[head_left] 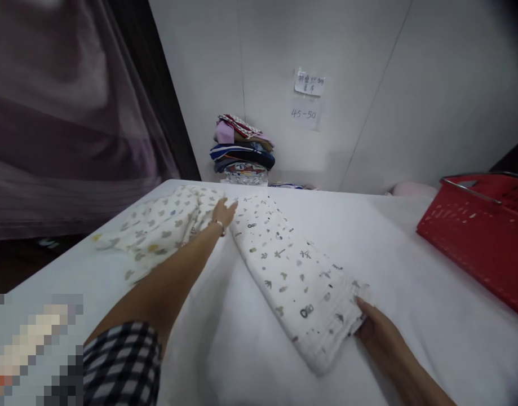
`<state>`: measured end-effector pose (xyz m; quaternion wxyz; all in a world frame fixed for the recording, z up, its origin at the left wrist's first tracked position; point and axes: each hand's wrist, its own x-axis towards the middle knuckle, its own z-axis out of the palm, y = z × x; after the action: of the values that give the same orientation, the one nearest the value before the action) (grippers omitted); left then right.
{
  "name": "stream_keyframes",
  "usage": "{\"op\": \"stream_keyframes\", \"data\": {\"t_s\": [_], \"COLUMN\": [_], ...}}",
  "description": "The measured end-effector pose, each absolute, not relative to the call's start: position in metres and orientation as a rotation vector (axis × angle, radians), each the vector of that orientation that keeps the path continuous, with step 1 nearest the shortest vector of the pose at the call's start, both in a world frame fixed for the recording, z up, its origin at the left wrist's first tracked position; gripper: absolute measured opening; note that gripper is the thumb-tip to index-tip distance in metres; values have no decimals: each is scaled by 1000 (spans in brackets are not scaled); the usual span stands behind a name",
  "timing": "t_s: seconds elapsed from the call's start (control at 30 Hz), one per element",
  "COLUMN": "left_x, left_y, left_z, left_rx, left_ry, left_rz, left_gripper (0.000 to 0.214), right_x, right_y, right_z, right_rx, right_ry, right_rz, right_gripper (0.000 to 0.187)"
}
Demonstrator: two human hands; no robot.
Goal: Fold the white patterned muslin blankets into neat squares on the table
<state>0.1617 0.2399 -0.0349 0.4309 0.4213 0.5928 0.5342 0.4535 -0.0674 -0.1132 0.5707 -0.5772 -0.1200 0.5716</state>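
Note:
A white cloth printed with small grey and olive motifs lies folded into a long strip, running diagonally across the white table. My right hand grips its near right end, with the thumb on top and the other fingers partly hidden underneath. At the far left end of the strip, my left hand reaches out, its fingers apart beside the cloth's corner. Whether those fingertips touch the fabric is hard to tell. Left of that hand lies a second white cloth, loosely bunched, with grey and yellow shapes; my left forearm covers part of it.
Beyond the table's far edge, a stack of folded fabrics stands against the pale wall. A red plastic basket with a metal handle sits at the right. Paper notes are on the wall, and a mauve curtain hangs at left.

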Motion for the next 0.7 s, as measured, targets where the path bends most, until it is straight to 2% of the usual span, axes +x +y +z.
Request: {"op": "stream_keyframes", "data": {"t_s": [0.17, 0.3, 0.4, 0.57, 0.7], "left_x": [193, 230, 257, 289, 306], "left_y": [144, 42, -16, -49, -44], "left_z": [-67, -66, -64, -78, -81], "left_rx": [1740, 2142, 2328, 2508, 2542], "left_ry": [1237, 900, 718, 721, 834], "left_rz": [1095, 861, 728, 445, 373], "left_gripper": [34, 35, 41, 52, 42], "right_x": [459, 450, 440, 435, 448], "right_y": [-71, -76, -85, -102, -111], "right_z": [-106, -99, -99, -105, -106], "right_rx": [-1278, -1194, -1150, -1069, -1023], "right_ry": [-322, -346, -347, -355, -409], "right_rz": [1423, 1318, 1271, 1292, 1317], "right_gripper": [47, 39, 41, 44, 40]}}
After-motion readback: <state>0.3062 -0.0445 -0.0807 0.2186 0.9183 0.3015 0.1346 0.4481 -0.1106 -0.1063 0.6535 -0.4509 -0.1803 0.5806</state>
